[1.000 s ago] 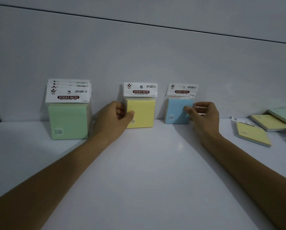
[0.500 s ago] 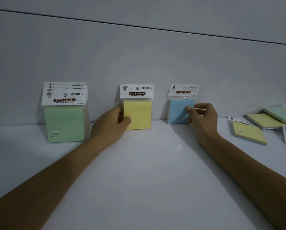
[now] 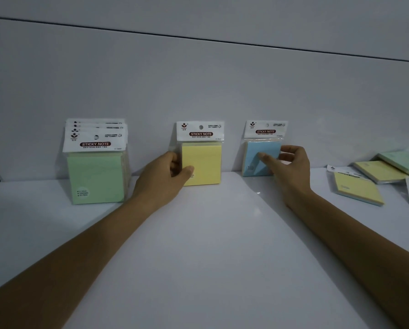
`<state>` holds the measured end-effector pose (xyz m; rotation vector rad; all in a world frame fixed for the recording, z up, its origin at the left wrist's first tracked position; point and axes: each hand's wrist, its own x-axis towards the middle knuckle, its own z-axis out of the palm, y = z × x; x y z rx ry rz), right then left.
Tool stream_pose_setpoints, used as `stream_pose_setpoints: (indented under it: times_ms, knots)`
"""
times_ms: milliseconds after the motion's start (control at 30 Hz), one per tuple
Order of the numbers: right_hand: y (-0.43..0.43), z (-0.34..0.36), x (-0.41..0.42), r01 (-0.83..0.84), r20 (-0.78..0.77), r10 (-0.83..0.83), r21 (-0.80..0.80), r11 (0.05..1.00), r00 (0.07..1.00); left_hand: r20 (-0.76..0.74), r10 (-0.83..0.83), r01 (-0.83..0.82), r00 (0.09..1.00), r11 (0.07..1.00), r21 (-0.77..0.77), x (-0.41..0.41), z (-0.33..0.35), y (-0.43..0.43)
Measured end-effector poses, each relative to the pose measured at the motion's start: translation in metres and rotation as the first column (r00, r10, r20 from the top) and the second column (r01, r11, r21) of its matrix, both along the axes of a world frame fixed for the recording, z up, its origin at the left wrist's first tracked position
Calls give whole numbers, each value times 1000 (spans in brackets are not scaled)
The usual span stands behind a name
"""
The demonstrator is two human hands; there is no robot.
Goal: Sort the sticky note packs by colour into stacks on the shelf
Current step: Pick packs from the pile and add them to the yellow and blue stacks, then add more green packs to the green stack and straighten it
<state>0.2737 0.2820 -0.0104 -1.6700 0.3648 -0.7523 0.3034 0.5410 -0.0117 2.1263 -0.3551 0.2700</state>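
Edges seemed safest on light, slippery film: left hand (image 3: 165, 176) pinched the yellow pack (image 3: 204, 162), right hand (image 3: 291, 167) the blue pack (image 3: 260, 148) to its right.

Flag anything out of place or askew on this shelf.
At the right end, loose packs lie flat and overlapping, yellow and green mixed, not yet stood in colour stacks. The blue pack, pinched by the right hand, stands slightly crooked.
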Motion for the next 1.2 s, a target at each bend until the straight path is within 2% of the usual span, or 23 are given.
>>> stream_pose_setpoints:
  times_ms: [133,233,333,433,500,567,633,700,767,800,867,900,1033,1133,1200]
  knots:
    - [2,2,-4,-7,-55,7,10,1000,998,-11,8,-8,1000,1000,10,-3,2,-1]
    - [3,11,-16,-47,-111,52,43,998,992,15,40,-40,999,998,-42,-10,9,-1]
    - [0,15,-35,-26,-148,41,106,994,988,188,152,-159,971,987,23,-18,13,0]
    - [-2,13,-56,-13,-180,25,67,998,983,373,175,-209,911,976,54,-26,15,-1]
    - [-2,12,-69,-30,-205,35,30,999,978,462,133,-211,877,970,121,-32,17,-4]
    - [0,13,-82,-61,-226,54,-24,998,973,608,37,-213,793,952,221,-38,18,-8]
    - [3,13,-95,-90,-245,59,-119,989,968,719,-113,-207,686,917,341,-43,19,-10]
    - [3,13,-111,-109,-255,42,-251,962,966,758,-304,-206,576,844,495,-47,19,-14]
    - [-1,13,-127,-170,-323,2,-495,852,947,728,-466,-218,503,746,629,-52,21,-20]
    - [-6,13,-133,-214,-364,-45,-638,740,930,701,-522,-226,486,700,678,-55,22,-24]
    - [-18,13,-143,-264,-376,-129,-818,511,918,646,-572,-204,505,648,734,-63,26,-35]
    - [-25,14,-147,-277,-377,-140,-844,458,916,624,-576,-182,528,641,746,-68,27,-43]
    - [-63,14,-159,-280,-376,-171,-867,412,911,509,-631,-96,585,569,816,-87,30,-86]
    - [-99,13,-172,-280,-376,-200,-879,385,905,354,-655,153,668,586,796,-101,32,-138]
    - [-127,11,-182,-284,-387,-212,-875,392,898,300,-660,235,689,595,768,-111,31,-180]
